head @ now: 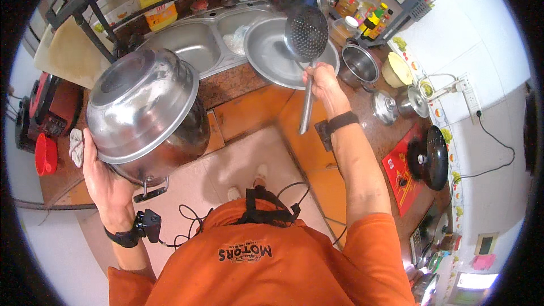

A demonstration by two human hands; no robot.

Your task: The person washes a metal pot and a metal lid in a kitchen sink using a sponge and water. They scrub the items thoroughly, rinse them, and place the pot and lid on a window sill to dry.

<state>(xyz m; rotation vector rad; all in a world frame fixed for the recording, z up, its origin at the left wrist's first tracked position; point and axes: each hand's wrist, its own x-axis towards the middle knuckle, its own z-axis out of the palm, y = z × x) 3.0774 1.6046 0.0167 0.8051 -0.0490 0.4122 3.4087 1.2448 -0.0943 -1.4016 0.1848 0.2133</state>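
My left hand supports a stainless steel pot at its side, off the counter. An upturned metal basin covers the pot's mouth, its rim close to my fingers. In my right hand is the metal handle of a perforated skimmer ladle, gripped near the bowl. The skimmer is raised over a wide metal basin, which stands at the right end of the double sink. Part of that basin is hidden behind the skimmer and my hand.
Right of the wide basin stand a small pot, a yellow bowl and metal lids. A black lid lies by a red mat. Bottles fill a rack. A red plastic scoop sits at left.
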